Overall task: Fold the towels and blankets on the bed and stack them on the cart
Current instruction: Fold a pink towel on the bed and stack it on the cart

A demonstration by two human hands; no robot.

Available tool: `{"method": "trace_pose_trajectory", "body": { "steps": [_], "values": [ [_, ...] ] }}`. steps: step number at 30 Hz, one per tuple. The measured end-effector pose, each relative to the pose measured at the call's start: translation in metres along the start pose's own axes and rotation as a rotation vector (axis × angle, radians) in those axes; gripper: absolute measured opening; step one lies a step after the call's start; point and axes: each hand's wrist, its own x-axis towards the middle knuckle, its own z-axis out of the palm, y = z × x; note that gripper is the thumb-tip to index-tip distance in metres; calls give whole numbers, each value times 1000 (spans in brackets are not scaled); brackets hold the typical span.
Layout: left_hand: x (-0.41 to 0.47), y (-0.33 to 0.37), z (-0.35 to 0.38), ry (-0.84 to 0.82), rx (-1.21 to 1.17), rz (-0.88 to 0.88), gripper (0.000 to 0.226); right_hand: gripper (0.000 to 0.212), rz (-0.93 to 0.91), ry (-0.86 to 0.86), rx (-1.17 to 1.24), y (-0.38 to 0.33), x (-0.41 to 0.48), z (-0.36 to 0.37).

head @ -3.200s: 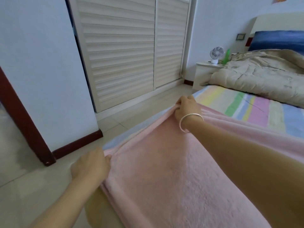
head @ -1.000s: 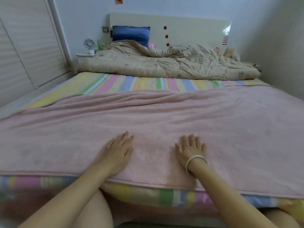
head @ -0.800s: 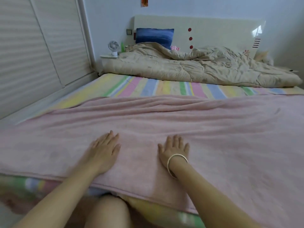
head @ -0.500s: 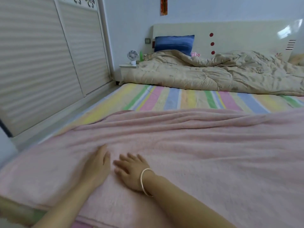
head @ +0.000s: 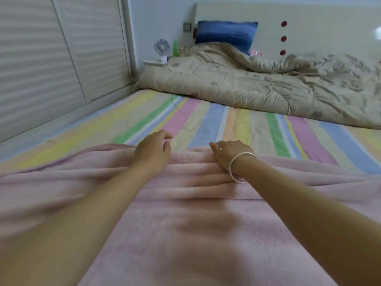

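Head view, step: You are mid-fold on the pink blanket (head: 185, 234), which lies spread across the near part of the bed. Both arms reach over it to its far edge. I judge this to be an early fold, with stacking a long way off.
Left hand (head: 152, 155): It sits at the far edge with the fingers loosely curved and the thumb apart. The striped sheet (head: 226, 120) shows between them, so it appears to hold nothing yet.
Right hand (head: 233, 152): It rests on the bunched edge, with a bracelet (head: 240, 168) at the wrist. The fingers curl out of sight over the edge, so you cannot tell whether they grasp it.
Next move: Pinch the far edge with both hands and draw it towards you evenly. The plush cloth is already wrinkled under your wrists and may drag unevenly.
Surface: The sheet lies flat beyond the blanket. A rumpled beige quilt (head: 268, 85) is heaped near the headboard (head: 319, 27), with a blue pillow (head: 224, 35) behind it.
Room: Louvred wardrobe doors (head: 51, 48) stand to the left. A small fan (head: 162, 47) and a green bottle (head: 175, 48) stand on the bedside table (head: 153, 62).
Cart: Not in view.
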Motion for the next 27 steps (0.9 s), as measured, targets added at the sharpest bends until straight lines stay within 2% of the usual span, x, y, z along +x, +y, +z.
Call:
{"method": "trace_pose_trajectory", "body": {
  "steps": [2, 5, 7, 8, 9, 13, 15, 17, 18, 21, 23, 25, 27],
  "values": [
    [15, 13, 17, -91, 10, -45, 27, 59, 58, -79, 122, 16, -5, 6],
    [18, 23, 31, -295, 91, -86, 23, 52, 131, -67, 212, 26, -15, 8],
    [21, 27, 29, -404, 120, -77, 29, 35, 132, -109, 207, 26, -8, 2],
    [21, 28, 27, -474, 158, -40, 38, 21, 139, -132, 209, 27, -2, 1],
    [25, 28, 24, -544, 207, -7, 48, 17, 158, -157, 201, 27, 7, -1],
    [42, 16, 14, -682, 267, -70, 77, 50, 277, -276, 122, 23, 36, -2],
    [52, 1, 9, -717, 300, -116, 71, 47, 324, -357, 44, 18, 50, -2],
    [63, -18, 3, -781, 374, -143, 57, 22, 314, -457, -95, 9, 66, -6],
    [69, -27, 1, -833, 385, -161, 53, 18, 303, -507, -143, 2, 77, -8],
    [82, -45, -5, -979, 387, -229, 51, 30, 344, -634, -59, -14, 100, -20],
    [93, -55, -9, -947, 358, -269, 47, 30, 333, -583, 37, -18, 119, -23],
    [111, -68, -12, -756, 322, -296, 38, 25, 355, -369, 67, -28, 150, -24],
    [127, -80, -15, -514, 326, -358, 33, 14, 362, -249, 170, -42, 182, -22]
  ]
}}
